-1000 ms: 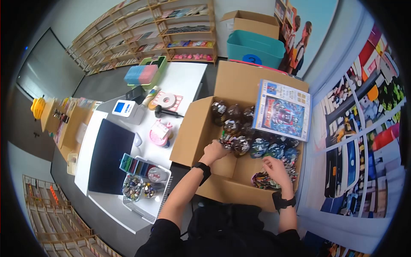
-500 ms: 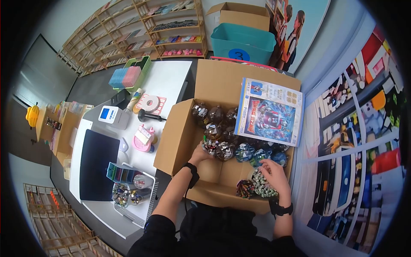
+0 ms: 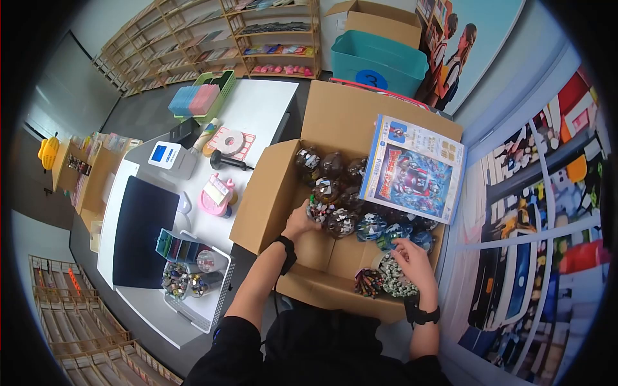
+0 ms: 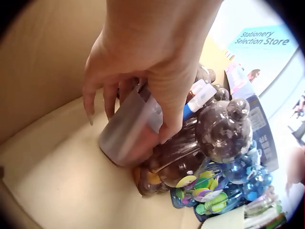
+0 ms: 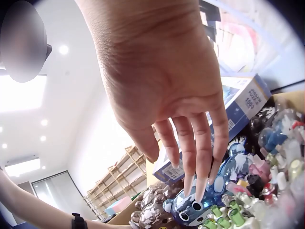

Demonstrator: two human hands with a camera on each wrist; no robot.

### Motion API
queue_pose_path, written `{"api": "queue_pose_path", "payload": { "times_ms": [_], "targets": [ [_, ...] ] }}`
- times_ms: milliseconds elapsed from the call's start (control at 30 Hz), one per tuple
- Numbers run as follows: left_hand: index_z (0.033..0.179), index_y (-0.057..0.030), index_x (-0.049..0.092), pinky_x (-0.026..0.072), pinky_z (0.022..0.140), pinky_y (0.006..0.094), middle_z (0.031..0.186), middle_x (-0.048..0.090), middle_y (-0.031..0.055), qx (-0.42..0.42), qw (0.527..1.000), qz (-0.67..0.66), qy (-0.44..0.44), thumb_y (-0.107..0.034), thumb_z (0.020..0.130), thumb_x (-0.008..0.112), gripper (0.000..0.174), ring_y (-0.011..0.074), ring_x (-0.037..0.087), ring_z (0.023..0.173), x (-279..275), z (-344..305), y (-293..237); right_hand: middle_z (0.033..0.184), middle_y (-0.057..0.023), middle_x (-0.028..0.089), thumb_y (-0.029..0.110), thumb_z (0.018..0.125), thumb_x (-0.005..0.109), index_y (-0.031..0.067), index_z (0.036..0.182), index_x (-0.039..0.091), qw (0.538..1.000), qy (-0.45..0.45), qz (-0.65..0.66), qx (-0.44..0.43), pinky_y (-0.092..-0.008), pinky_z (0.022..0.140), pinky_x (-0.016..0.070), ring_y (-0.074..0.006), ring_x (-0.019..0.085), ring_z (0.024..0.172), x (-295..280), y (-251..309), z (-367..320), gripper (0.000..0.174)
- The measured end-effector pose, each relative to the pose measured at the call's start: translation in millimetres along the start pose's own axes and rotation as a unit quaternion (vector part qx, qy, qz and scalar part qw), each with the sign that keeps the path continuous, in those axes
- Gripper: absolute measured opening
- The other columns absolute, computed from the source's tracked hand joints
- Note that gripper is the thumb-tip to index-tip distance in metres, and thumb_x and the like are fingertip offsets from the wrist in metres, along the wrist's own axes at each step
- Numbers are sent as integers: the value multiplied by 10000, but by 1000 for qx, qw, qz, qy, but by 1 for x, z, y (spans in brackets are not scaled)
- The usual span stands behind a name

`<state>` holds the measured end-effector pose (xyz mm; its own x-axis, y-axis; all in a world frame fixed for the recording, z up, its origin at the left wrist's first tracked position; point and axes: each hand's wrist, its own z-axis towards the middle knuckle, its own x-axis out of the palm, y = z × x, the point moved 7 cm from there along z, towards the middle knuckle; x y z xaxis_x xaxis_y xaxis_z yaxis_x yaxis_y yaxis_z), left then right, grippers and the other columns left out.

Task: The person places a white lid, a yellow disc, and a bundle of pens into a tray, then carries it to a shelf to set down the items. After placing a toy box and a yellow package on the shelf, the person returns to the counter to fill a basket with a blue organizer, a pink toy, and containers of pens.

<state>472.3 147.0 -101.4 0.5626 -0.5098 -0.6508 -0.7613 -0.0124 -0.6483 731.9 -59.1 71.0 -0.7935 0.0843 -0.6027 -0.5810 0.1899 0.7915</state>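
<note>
In the left wrist view, the left hand [image 4: 138, 62] grips the rim of a translucent cup-like container [image 4: 131, 129], which leans a little on the bottom of the cardboard box. Beside it lies a dark, glossy bear-shaped jar [image 4: 224, 131]. In the head view this left hand [image 3: 299, 222] is at the box's left side. The right hand [image 3: 414, 262] hovers over the right part of the box. Seen from the right wrist, the right hand [image 5: 167, 90] has relaxed fingers hanging above a blue bear-shaped jar [image 5: 190, 207] and green-capped pens [image 5: 236, 214], holding nothing.
A puzzle box [image 3: 415, 170] lies on the dark jars at the box's back right. The cardboard box [image 3: 264, 193] has raised flaps. At left, a white desk [image 3: 267, 106] carries a monitor, a pink item and a white basket [image 3: 222, 302]. A teal bin [image 3: 380, 61] stands behind.
Since a second ago, the left hand has moved down beside the multicoloured cluster at the box's left. The right hand has shifted slightly, still over the right side. The head view has also shifted.
</note>
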Motion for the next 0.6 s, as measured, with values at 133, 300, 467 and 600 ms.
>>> {"api": "queue_pose_path", "payload": {
  "times_ms": [133,300,467,600],
  "targets": [
    [1206,-131,482,500,855,419,1046,648,165,22,999,20,23,-375,475,802,834,351,614,993,-12,-9,-11,757,-109,611,117,829,635,17,1012,579,1000,7,-16,-7,-319,610,468,-215,611,653,2,11,-2,215],
    [1213,-136,487,514,830,428,1040,650,164,56,996,56,41,-412,463,800,857,349,622,976,-43,-30,-40,755,-102,606,118,824,632,19,1010,583,999,26,-24,-22,-323,619,470,-219,603,657,13,27,1,217],
    [1220,-86,469,512,798,439,966,651,203,158,987,-8,-34,-415,487,784,863,370,630,911,-96,-73,-67,782,-102,603,113,816,636,10,1064,559,989,67,-56,-115,-327,627,472,-216,598,654,47,74,16,279],
    [1174,-32,484,506,747,441,880,637,231,226,950,-98,-190,-312,522,794,775,402,620,832,-152,-152,-64,774,-80,603,101,774,676,53,1260,442,982,127,-54,-130,-295,602,466,-174,587,622,96,130,31,542]
  ]
}}
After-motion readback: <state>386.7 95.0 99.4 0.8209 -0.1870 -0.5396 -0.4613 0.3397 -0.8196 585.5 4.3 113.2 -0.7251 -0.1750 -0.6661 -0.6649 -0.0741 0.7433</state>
